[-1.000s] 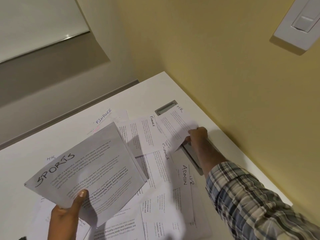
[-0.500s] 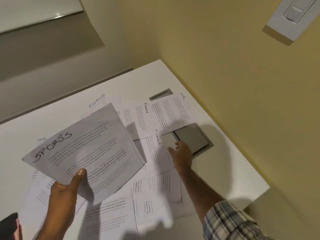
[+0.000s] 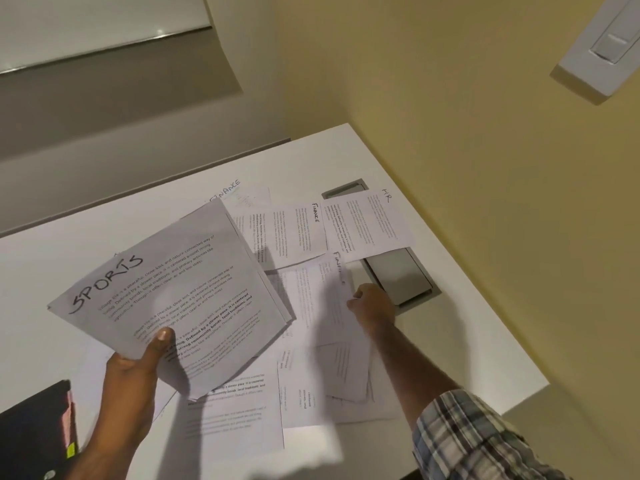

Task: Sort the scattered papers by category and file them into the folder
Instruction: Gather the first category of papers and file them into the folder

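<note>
Head view is showing, at the far left, a dark folder (image 3: 34, 431) lying low in the frame, just beside the left hand (image 3: 128, 382). That hand is gripping a thin stack headed SPORTS (image 3: 166, 299) by its lower edge, thumb on top, and holding it tilted above the loose papers (image 3: 235, 420) spread over the white table (image 3: 69, 258). Further right, a sheet marked FINANCE (image 3: 294, 233) and one marked HR (image 3: 367, 220) are lying flat, the HR one overlapping a grey hatch (image 3: 398, 278) set into the table. The right hand (image 3: 372, 304) is curling its fingers onto the right edge of a blurred sheet (image 3: 318, 299) (its heading seems to begin FIN). The sheets are likely going to handle as light, limp and slippery on one another, creasing easily. Pinching an edge or corner, and supporting stacks from below, seems the safest hold.
</note>
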Demonstrator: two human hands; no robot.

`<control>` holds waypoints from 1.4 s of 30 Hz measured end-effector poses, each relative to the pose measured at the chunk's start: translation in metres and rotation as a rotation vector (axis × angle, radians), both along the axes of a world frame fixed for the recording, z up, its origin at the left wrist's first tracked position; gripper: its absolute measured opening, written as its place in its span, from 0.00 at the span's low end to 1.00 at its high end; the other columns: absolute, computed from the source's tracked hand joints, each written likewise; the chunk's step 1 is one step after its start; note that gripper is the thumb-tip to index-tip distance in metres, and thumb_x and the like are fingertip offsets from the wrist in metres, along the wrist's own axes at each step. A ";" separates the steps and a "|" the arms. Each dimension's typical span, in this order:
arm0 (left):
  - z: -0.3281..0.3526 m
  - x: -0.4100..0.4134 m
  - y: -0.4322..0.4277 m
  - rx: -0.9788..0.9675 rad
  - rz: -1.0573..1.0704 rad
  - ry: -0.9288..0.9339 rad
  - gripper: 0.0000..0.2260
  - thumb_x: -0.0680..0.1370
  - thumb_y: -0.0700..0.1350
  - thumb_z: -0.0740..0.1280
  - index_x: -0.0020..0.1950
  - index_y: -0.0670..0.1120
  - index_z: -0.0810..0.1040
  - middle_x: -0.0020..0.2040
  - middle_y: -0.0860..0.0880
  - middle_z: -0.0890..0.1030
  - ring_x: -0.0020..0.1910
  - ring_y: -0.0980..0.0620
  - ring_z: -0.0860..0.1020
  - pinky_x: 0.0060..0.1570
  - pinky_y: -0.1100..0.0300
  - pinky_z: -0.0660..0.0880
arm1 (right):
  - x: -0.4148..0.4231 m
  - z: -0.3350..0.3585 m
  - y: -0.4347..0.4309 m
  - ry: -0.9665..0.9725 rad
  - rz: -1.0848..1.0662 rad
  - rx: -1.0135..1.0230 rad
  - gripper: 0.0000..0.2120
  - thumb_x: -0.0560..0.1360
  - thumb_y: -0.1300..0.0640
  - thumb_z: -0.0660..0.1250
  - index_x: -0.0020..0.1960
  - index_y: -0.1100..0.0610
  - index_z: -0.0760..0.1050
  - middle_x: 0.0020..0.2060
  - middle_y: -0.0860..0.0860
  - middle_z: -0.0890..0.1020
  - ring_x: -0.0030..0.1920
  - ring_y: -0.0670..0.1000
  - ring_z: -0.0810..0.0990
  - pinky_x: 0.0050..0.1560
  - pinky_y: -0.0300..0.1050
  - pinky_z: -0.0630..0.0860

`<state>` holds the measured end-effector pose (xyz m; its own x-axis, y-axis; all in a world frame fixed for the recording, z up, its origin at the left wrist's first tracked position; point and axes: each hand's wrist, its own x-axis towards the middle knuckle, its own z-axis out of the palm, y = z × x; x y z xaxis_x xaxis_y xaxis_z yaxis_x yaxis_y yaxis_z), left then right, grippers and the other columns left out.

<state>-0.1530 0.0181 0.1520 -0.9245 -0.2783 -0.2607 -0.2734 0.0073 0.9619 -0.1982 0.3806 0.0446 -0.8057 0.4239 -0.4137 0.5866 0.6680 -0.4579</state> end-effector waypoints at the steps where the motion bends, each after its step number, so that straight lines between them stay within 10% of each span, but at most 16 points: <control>1: 0.000 0.001 -0.002 -0.001 0.003 0.001 0.13 0.80 0.42 0.68 0.63 0.54 0.80 0.60 0.53 0.84 0.63 0.44 0.79 0.66 0.43 0.72 | 0.004 0.001 0.011 -0.007 0.014 0.065 0.05 0.75 0.56 0.69 0.41 0.53 0.78 0.38 0.49 0.82 0.41 0.52 0.81 0.45 0.45 0.74; 5: 0.001 0.000 -0.010 -0.013 0.020 0.002 0.12 0.81 0.42 0.69 0.62 0.54 0.80 0.59 0.53 0.84 0.64 0.42 0.78 0.68 0.41 0.71 | 0.024 -0.004 0.062 -0.057 0.071 0.454 0.12 0.80 0.52 0.62 0.58 0.54 0.80 0.53 0.53 0.85 0.56 0.58 0.83 0.55 0.50 0.75; 12: 0.010 -0.005 -0.007 0.019 0.026 0.019 0.12 0.81 0.40 0.68 0.59 0.55 0.82 0.57 0.56 0.85 0.61 0.48 0.80 0.67 0.44 0.72 | 0.050 -0.005 0.115 0.003 -0.046 0.691 0.09 0.73 0.66 0.65 0.52 0.62 0.80 0.45 0.62 0.80 0.46 0.63 0.79 0.47 0.57 0.74; 15: 0.014 -0.004 -0.001 -0.004 0.013 -0.004 0.11 0.81 0.41 0.68 0.60 0.54 0.81 0.55 0.57 0.86 0.59 0.49 0.81 0.64 0.44 0.73 | 0.044 0.008 0.094 0.290 -0.092 0.530 0.16 0.74 0.60 0.72 0.60 0.62 0.78 0.53 0.64 0.80 0.51 0.65 0.80 0.49 0.58 0.76; 20: 0.011 -0.001 0.028 -0.014 -0.061 -0.029 0.10 0.80 0.38 0.68 0.59 0.46 0.82 0.52 0.54 0.88 0.53 0.54 0.85 0.61 0.49 0.76 | 0.037 0.072 -0.009 0.184 0.252 -0.591 0.40 0.70 0.39 0.77 0.77 0.46 0.67 0.70 0.42 0.73 0.68 0.43 0.73 0.67 0.45 0.69; 24: -0.006 -0.005 0.046 0.093 -0.110 -0.146 0.10 0.78 0.42 0.73 0.58 0.44 0.84 0.54 0.47 0.87 0.57 0.47 0.85 0.66 0.46 0.75 | 0.031 0.100 -0.038 0.075 0.213 -0.934 0.23 0.74 0.54 0.76 0.67 0.52 0.76 0.58 0.51 0.86 0.58 0.53 0.85 0.57 0.48 0.82; 27: -0.017 -0.011 0.048 0.099 -0.155 -0.200 0.11 0.76 0.49 0.74 0.57 0.47 0.85 0.56 0.48 0.87 0.60 0.48 0.83 0.70 0.47 0.73 | 0.027 0.104 -0.038 0.032 0.072 -1.052 0.13 0.78 0.63 0.69 0.62 0.62 0.79 0.54 0.61 0.87 0.55 0.65 0.85 0.62 0.67 0.78; 31: -0.019 -0.017 0.045 0.024 -0.238 -0.337 0.22 0.78 0.65 0.66 0.61 0.50 0.82 0.51 0.53 0.86 0.51 0.54 0.83 0.57 0.55 0.79 | 0.028 0.103 -0.035 -0.010 0.068 -0.977 0.12 0.78 0.62 0.68 0.61 0.61 0.82 0.53 0.62 0.87 0.54 0.65 0.86 0.63 0.69 0.77; 34: -0.042 -0.018 0.021 -0.200 -0.196 -0.293 0.25 0.78 0.65 0.65 0.46 0.42 0.81 0.42 0.46 0.85 0.39 0.52 0.82 0.50 0.47 0.82 | 0.027 0.103 -0.028 0.046 0.047 -0.844 0.08 0.79 0.61 0.68 0.56 0.60 0.84 0.49 0.61 0.88 0.48 0.64 0.87 0.59 0.66 0.80; 42: -0.125 -0.037 -0.111 -1.118 -0.222 -0.581 0.44 0.69 0.70 0.71 0.77 0.48 0.64 0.75 0.42 0.68 0.73 0.41 0.68 0.69 0.44 0.68 | 0.024 0.105 0.007 0.076 -0.283 -0.978 0.14 0.77 0.63 0.68 0.61 0.63 0.80 0.54 0.62 0.86 0.49 0.60 0.87 0.42 0.51 0.86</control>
<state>-0.1899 -0.0933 0.0274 -0.8088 -0.4610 -0.3651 -0.5380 0.8308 0.1428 -0.1742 0.3872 0.1493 -0.7667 0.1068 -0.6331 0.6118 -0.1775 -0.7708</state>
